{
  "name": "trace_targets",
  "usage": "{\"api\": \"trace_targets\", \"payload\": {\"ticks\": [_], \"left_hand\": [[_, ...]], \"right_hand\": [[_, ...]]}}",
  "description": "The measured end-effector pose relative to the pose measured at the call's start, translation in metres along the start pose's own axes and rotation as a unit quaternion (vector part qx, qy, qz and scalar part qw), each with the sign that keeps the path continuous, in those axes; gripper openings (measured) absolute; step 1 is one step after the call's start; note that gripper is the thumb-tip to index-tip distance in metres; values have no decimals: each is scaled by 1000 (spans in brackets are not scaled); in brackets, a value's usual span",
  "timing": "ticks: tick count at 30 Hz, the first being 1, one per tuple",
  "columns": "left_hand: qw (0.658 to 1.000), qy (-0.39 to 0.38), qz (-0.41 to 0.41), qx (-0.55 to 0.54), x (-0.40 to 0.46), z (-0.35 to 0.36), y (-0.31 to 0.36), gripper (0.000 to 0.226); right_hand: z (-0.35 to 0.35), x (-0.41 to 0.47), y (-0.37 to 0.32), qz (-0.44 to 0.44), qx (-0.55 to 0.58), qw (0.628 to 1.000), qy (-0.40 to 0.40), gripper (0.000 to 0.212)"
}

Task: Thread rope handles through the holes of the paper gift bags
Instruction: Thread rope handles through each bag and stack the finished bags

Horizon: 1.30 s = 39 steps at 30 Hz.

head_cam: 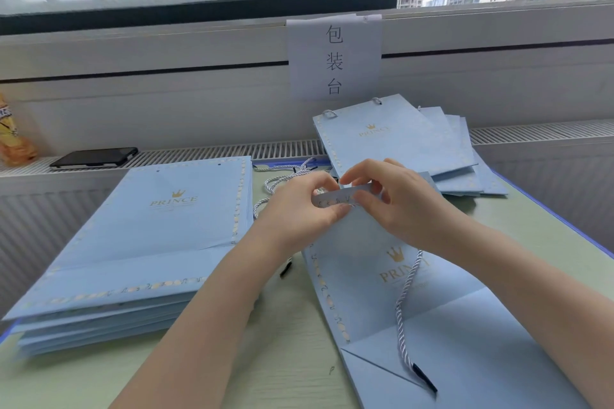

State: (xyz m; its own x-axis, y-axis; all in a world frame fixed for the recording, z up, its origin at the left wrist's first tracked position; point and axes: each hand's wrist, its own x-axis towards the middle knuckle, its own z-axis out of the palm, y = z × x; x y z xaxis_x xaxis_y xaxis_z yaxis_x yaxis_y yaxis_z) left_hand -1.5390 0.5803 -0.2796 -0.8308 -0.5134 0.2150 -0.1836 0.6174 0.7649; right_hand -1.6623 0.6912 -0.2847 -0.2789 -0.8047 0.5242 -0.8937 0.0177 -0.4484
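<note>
A flat light-blue paper gift bag with a gold crown print lies in front of me, its top edge lifted toward my hands. My left hand pinches that top edge from the left. My right hand pinches the same edge from the right, thumb and forefinger at its rim. A white-and-blue twisted rope handle trails from under my right hand down over the bag and ends in a black tip. Whether the rope passes through a hole is hidden by my fingers.
A stack of flat blue bags lies at the left. Several bags with handles lean at the back right. Loose ropes lie between the piles. A black phone rests on the radiator ledge, and a paper sign hangs above.
</note>
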Motion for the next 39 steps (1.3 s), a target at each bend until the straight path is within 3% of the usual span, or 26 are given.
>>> {"api": "trace_targets", "payload": {"ticks": [12, 20, 25, 28, 32, 36, 39], "left_hand": [[977, -27, -128, -166, 0, -10, 0, 20], [984, 14, -124, -124, -1, 2, 4, 22], [987, 51, -88, -128, 0, 3, 3, 23], [990, 84, -49, -98, 1, 5, 2, 22], [989, 139, -14, -51, 2, 2, 1, 20], [981, 184, -44, 49, 3, -1, -6, 18], [974, 147, -84, 152, 2, 1, -11, 21]], "right_hand": [[6, -1, 2, -29, -25, 999, -7, 18], [14, -1, 11, -38, -35, 998, -45, 31], [13, -1, 13, -37, -57, 997, -29, 34], [11, 0, 15, -37, -68, 996, -33, 29], [6, 0, 15, -41, -93, 994, -45, 7], [0, 0, 10, 3, -96, 995, -22, 7], [-9, 3, 10, 44, -59, 997, 23, 4]]}}
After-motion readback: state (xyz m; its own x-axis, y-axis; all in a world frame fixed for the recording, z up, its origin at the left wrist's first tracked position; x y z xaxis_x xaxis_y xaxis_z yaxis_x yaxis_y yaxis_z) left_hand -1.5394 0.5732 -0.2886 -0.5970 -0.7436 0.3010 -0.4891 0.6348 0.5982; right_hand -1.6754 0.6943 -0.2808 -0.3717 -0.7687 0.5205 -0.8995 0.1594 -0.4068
